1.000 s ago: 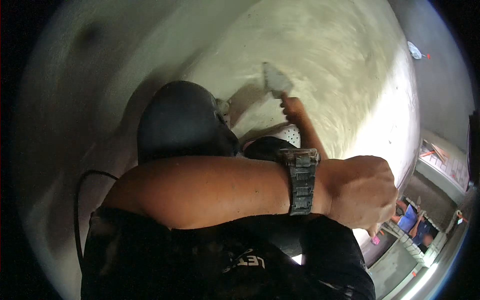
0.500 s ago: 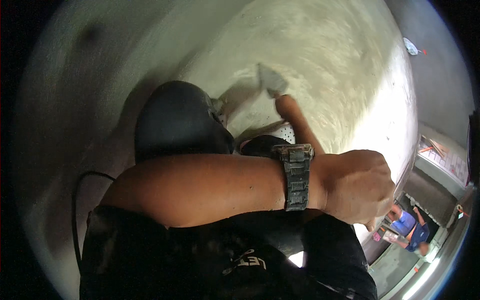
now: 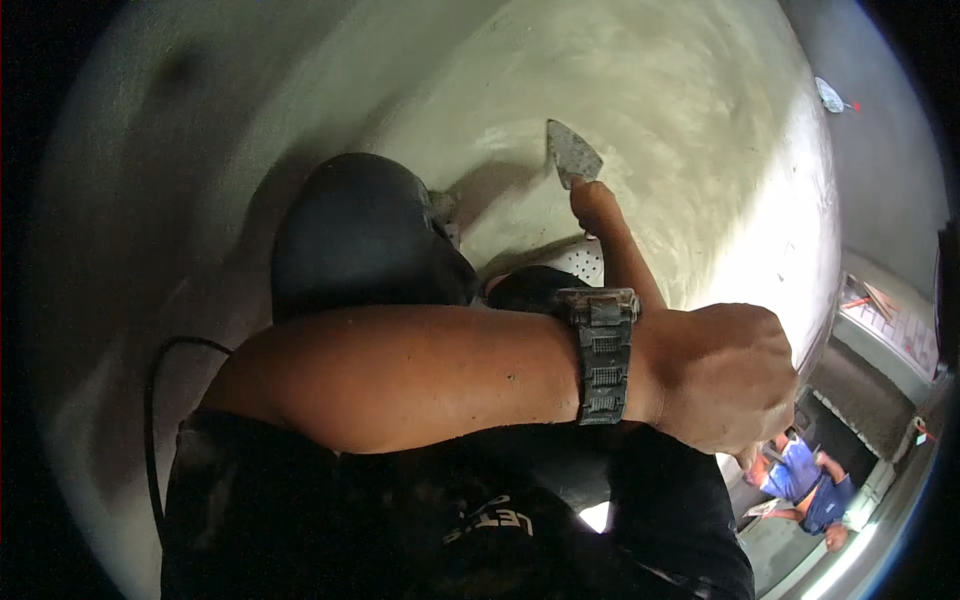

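My right hand (image 3: 597, 208) is closed around the handle of a small trowel (image 3: 574, 153). Its grey, stained metal blade points away from me, over or against the smooth grey-green plastered surface (image 3: 680, 130); I cannot tell whether it touches. My left forearm lies across my body, with a dark, chunky wristwatch (image 3: 605, 365) at the wrist. At the right end of that arm my left hand (image 3: 720, 375) is curled into a fist, knuckles up. Its fingers are turned under, and whatever they may hold is hidden.
My bent knee (image 3: 360, 235) in dark trousers stands beside the trowel's area. A pale perforated shoe (image 3: 582, 262) shows below my right hand. A black cable (image 3: 152, 430) loops at the left. Lower right, another person (image 3: 815, 485) in blue is in the background.
My right hand and the trowel have shifted a little to the right. My left hand has moved slightly right. The other person has changed posture.
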{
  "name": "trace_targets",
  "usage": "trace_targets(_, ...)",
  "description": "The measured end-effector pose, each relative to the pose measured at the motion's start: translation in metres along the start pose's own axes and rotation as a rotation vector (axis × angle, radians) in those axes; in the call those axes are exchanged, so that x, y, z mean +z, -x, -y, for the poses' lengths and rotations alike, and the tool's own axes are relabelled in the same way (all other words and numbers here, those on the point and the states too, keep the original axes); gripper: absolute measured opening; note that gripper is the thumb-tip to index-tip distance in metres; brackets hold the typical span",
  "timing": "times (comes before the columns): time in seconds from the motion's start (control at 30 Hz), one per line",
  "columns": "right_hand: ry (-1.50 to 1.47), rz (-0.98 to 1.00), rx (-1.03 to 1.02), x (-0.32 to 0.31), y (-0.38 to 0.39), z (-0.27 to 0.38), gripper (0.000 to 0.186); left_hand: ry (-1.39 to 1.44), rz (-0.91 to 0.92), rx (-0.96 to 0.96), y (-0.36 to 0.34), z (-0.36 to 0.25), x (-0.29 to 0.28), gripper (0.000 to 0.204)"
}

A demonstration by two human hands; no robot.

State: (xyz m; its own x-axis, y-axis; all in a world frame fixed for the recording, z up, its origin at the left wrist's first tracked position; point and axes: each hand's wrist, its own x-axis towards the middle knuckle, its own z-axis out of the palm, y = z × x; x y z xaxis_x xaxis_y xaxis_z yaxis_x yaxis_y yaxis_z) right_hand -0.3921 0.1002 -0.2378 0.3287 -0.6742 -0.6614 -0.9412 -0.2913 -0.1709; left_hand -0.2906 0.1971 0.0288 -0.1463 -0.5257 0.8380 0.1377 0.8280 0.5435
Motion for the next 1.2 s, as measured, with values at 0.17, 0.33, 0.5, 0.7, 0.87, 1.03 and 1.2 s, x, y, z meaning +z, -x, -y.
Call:
trace_targets(0.17, 0.268, -0.097, -0.029, 0.074, 0.005, -0.037, 0.041, -0.058, 0.022, 0.095, -0.021, 0.013, 0.025, 0.02)
trace_targets(0.33, 0.008, -0.083, 0.108, 0.029, 0.018, -0.028, 0.061, 0.02, 0.095, 0.024, -0.005, -0.002, 0.005, 0.021)
trace_targets(0.5, -0.011, -0.142, 0.132, 0.042, 0.012, -0.084, 0.049, 0.018, -0.095, 0.109, -0.012, -0.016, 0.013, 0.021)
trace_targets(0.7, 0.111, -0.056, -0.126, 0.079, 0.017, 0.023, 0.045, -0.098, 0.148, 0.006, -0.005, -0.014, -0.016, 0.019)
trace_targets(0.87, -0.568, -0.006, 0.475, 0.005, 0.022, 0.017, 0.05, 0.034, -0.077, 0.006, 0.009, -0.019, -0.001, 0.02)
trace_targets(1.03, 0.325, -0.129, -0.152, 0.125, 0.003, -0.035, 0.029, 0.028, 0.036, -0.007, -0.016, -0.017, -0.004, 0.019)
trace_targets(1.2, 0.168, -0.084, -0.067, 0.087, 0.019, -0.074, 0.035, 0.338, 0.07, -0.072, -0.011, -0.01, 0.003, 0.019)
